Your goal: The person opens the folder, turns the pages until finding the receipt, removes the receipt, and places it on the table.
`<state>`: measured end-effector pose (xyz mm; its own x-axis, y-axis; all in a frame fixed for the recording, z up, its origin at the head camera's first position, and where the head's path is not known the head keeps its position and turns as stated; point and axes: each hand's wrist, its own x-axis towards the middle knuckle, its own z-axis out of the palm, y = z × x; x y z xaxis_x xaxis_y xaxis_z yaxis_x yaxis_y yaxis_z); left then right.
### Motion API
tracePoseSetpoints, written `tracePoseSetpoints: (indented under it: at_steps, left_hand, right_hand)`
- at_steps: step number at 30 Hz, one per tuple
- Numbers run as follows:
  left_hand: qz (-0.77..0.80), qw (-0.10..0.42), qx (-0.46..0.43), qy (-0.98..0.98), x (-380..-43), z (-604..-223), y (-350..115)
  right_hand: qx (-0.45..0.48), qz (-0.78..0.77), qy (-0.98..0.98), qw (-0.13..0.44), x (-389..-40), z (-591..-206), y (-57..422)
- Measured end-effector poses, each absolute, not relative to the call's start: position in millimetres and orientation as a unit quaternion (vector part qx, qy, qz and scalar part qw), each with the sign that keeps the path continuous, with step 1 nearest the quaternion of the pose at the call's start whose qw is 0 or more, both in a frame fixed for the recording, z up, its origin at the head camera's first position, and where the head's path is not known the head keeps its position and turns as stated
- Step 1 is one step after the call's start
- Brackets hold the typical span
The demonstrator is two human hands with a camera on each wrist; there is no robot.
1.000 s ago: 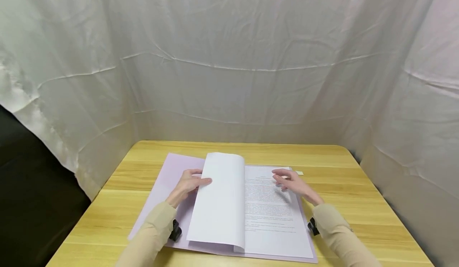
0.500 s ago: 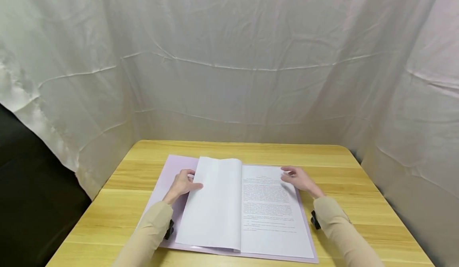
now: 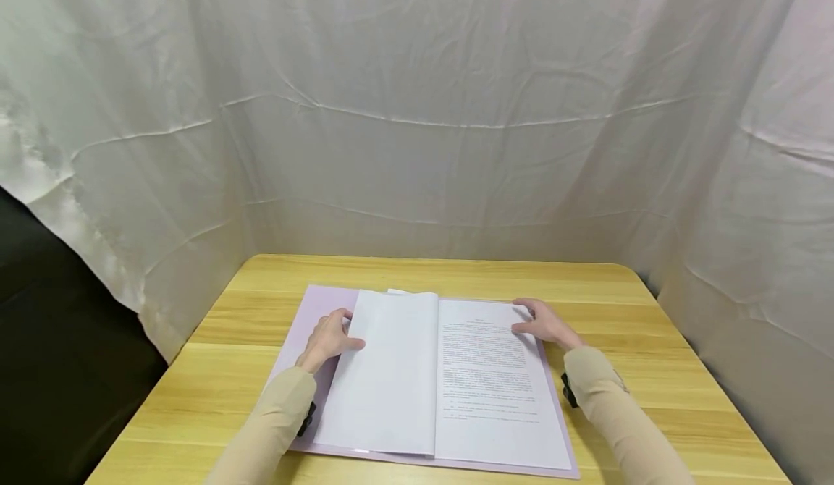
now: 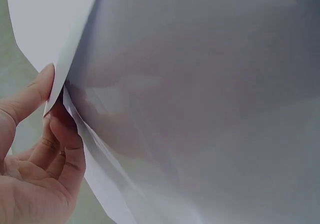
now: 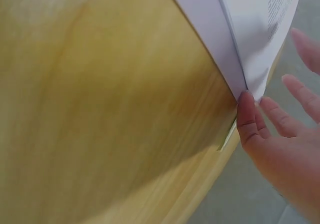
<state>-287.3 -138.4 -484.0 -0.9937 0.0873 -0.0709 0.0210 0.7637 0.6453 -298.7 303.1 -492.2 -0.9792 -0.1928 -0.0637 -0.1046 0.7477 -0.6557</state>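
Your left grip [image 3: 329,336] pinches the blank-faced page [image 3: 391,376], lying flatter toward nine o'clock than a second ago; the turn looks nearly done. Your right grip [image 3: 547,324], fingers apart, touches the lilac folder's [image 3: 313,311] one-o'clock corner, near the table's [image 3: 651,384] six.

The head view is cropping both sleeves [image 3: 619,412] and, along its near edge, the table [image 3: 677,405]. On the page [image 3: 502,441] lying nearer the table's right edge, I am finding the print [image 3: 484,347] too small to read. A blank-faced sheet [image 3: 391,376] is hiding part of the lilac folder [image 3: 331,295].
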Motion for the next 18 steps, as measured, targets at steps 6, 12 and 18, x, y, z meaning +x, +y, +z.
tracePoseSetpoints:
  at_steps: [6,12,18]
  left_hand:
    - [0.322,0.046,0.028,0.945,-286.3,-484.3,-138.3]
    - [0.317,0.038,0.031,0.947,-287.4,-488.2,-139.7]
    - [0.316,0.024,0.043,0.948,-286.3,-490.6,-140.7]
  right_hand:
    - [-0.082,-0.338,0.936,0.055,-303.9,-496.4,305.5]
    - [-0.088,-0.334,0.938,0.031,-307.0,-497.5,305.9]
    - [-0.068,-0.327,0.942,0.015,-307.8,-497.3,304.8]
